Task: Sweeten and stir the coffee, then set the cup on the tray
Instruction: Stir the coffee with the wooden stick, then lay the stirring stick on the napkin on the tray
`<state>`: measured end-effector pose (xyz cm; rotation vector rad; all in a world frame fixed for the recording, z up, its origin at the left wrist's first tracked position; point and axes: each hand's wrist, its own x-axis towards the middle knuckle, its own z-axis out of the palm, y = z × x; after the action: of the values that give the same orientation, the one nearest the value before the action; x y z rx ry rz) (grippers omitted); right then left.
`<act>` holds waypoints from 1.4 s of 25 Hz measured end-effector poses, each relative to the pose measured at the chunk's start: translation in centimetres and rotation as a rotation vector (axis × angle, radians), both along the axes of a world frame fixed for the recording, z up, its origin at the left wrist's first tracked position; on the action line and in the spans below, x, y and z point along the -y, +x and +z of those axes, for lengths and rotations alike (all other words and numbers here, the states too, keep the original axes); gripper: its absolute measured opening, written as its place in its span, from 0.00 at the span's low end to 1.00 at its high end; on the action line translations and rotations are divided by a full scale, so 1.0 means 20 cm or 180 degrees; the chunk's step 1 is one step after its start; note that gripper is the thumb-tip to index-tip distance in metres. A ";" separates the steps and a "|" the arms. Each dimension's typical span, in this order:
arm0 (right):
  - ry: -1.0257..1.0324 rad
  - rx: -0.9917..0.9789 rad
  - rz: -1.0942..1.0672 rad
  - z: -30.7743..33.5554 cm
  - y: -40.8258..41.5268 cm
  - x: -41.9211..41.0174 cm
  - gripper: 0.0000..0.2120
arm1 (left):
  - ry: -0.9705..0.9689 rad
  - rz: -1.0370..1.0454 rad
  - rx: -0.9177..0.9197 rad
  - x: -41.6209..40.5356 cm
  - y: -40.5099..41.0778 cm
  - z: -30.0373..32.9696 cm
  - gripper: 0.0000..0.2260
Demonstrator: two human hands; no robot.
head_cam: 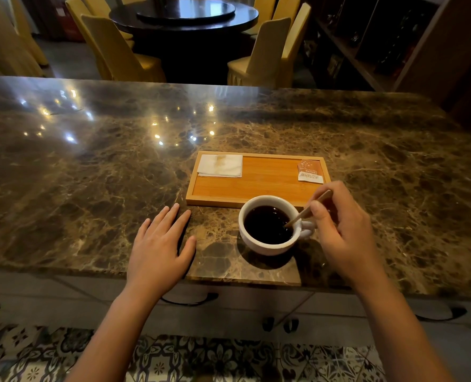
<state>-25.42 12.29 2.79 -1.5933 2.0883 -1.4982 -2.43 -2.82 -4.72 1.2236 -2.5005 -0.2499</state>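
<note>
A white cup (259, 244) full of dark coffee stands on the marble counter, just in front of the wooden tray (267, 186), its handle pointing right. My right hand (344, 230) pinches a thin wooden stir stick (308, 209), whose lower end dips into the coffee at the cup's right side. My left hand (159, 246) lies flat on the counter to the left of the cup, fingers spread, holding nothing. On the tray, an orange sugar sachet (310, 171) lies at the far right corner.
A folded white napkin (220, 165) with a brown stain lies in the tray's far left corner. The brown marble counter (91, 175) stretches wide to both sides. Beyond it stand yellow-covered chairs (118, 48) around a dark round table (184, 15).
</note>
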 end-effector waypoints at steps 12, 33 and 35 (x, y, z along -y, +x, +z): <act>-0.0150 0.1159 0.0278 0.07 -0.03 0.05 0.04 | 0.0006 0.0004 -0.0026 0.00 0.00 0.00 0.24; -0.0540 -0.1582 0.1233 0.12 -0.16 0.80 0.06 | 0.0050 0.0055 -0.0074 -0.01 0.00 0.00 0.26; -0.0532 -0.1962 0.1407 0.10 -0.13 0.85 0.05 | 0.0059 0.0063 -0.0079 -0.01 0.00 0.00 0.26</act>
<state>-28.02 -4.71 4.75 -2.6292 1.6734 -1.1438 -2.45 -2.72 -4.68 1.2444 -2.4691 -0.2821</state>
